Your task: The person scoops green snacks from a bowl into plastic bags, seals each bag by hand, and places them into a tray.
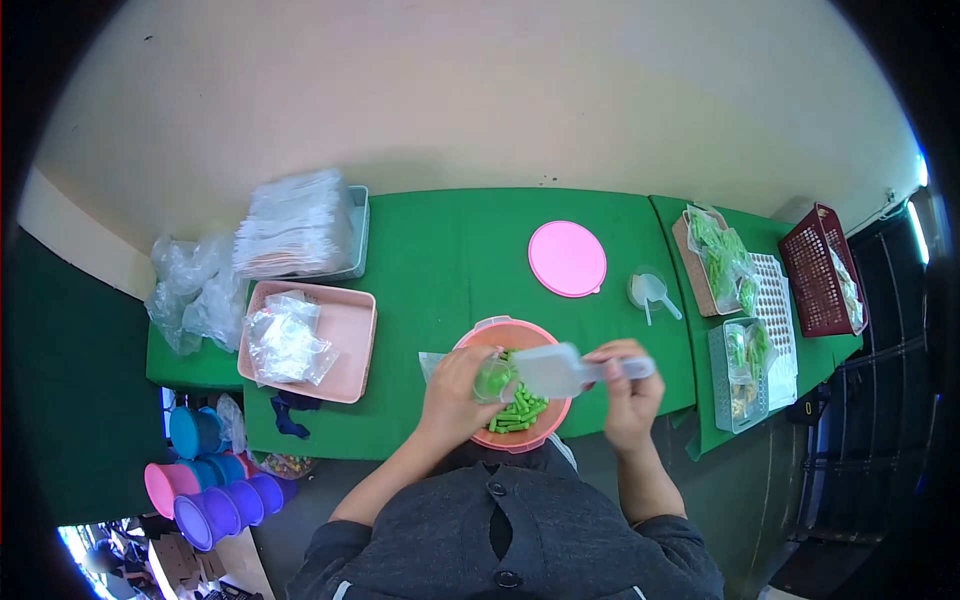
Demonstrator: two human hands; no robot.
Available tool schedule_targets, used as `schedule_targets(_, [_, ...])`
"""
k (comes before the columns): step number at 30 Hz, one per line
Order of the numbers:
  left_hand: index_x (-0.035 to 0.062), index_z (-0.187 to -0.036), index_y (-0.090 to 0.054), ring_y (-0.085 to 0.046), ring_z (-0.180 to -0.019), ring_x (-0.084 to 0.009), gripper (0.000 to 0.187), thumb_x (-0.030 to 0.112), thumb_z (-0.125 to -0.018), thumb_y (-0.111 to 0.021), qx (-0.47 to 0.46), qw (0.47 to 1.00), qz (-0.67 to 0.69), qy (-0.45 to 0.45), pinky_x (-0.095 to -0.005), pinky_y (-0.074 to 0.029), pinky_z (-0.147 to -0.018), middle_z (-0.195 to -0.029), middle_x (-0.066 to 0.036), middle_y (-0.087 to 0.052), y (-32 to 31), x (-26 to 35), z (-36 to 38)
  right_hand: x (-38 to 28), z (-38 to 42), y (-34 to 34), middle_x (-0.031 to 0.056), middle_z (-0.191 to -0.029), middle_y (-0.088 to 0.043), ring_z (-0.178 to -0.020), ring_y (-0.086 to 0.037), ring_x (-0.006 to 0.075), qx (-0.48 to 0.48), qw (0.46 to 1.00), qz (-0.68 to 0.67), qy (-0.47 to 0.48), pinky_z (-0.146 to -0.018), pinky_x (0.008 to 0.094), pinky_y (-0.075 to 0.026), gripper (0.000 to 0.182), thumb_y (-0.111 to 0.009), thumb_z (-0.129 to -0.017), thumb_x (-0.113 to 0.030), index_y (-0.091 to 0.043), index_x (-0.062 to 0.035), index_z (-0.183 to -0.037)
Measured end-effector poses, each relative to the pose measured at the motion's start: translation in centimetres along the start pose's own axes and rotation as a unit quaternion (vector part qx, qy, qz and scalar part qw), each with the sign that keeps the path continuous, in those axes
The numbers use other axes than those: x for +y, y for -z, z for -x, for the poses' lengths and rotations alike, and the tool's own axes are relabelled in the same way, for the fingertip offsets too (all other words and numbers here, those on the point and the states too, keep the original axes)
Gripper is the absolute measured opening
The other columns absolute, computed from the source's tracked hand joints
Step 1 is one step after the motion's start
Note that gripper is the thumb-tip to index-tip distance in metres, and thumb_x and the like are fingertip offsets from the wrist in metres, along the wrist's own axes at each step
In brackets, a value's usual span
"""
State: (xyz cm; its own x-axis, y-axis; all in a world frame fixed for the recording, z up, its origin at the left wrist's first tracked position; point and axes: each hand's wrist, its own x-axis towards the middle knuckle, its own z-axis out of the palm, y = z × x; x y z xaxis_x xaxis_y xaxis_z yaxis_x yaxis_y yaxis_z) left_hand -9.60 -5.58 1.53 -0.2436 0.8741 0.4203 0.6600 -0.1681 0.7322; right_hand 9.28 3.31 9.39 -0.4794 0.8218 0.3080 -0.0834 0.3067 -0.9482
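An orange bowl holds cut green bean pieces, close in front of my body. My left hand is closed around a clear round-mouthed plastic container at the bowl's left side, with green showing through it. My right hand grips the handle of a translucent plastic scoop, whose wide end lies over the bowl and meets the container's mouth. A corner of clear plastic sticks out behind my left hand.
A pink lid and a clear cup with a small scoop lie beyond the bowl. Left are a pink tray with plastic bags and a stack of white packets. Right stand baskets of bagged greens and a maroon basket.
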Motion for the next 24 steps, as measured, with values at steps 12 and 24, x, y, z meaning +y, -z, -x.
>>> schedule_targets(12, [0.0085,-0.116,-0.056,-0.061,-0.102,-0.0305,0.058,0.019,-0.065,-0.082,-0.044,0.994,0.032,0.096,-0.0399,-0.048,-0.089,-0.111,-0.011,-0.064,2.2,-2.1,1.0,14.3,0.4,-0.5,0.0164,-0.077,-0.066,-0.069,-0.065,0.0247,-0.272,0.909,0.250,-0.194,-0.065,0.0361,-0.049,0.017,-0.063,-0.089,-0.014,-0.064,0.0017,-0.095])
schedule_targets(24, [0.0077,-0.116,-0.056,-0.060,-0.103,-0.0307,0.057,0.015,-0.065,-0.080,-0.016,0.989,0.040,0.138,-0.0400,-0.047,-0.089,-0.111,-0.011,-0.062,3.0,-2.8,1.4,17.2,0.9,-1.8,0.0086,-0.077,-0.064,-0.068,-0.062,0.0148,-0.297,0.917,0.062,-0.260,-0.063,0.0317,-0.050,0.020,-0.058,-0.094,-0.018,-0.061,0.0014,-0.096])
